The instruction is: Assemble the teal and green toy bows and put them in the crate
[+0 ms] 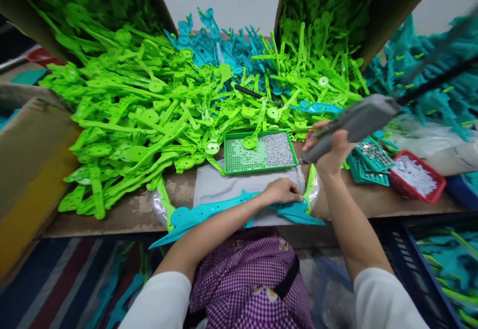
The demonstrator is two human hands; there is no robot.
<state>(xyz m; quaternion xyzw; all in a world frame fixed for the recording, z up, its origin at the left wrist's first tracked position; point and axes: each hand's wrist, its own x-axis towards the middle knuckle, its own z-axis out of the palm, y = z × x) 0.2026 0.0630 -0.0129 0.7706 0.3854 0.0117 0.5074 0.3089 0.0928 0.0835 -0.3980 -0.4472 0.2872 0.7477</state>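
Note:
A long blue plastic part (209,210) lies across the front edge of the table, a green piece at each end. My left hand (284,191) presses on its right end, fingers bent and closed around the spot where the green piece (309,189) meets it. My right hand (332,147) grips a grey power screwdriver (354,125), its tip pointing down and left near the corner of a green tray (226,157). That tray holds small silver screws (280,150) on its right side. Under the blue part lies a grey cloth (209,182).
Big heaps of green parts (130,115) and blue parts (224,48) fill the back. To the right are teal trays (368,175) and a red basket (440,182) of white pieces. A cardboard box (33,169) stands left; a dark blue crate (421,264) sits low right.

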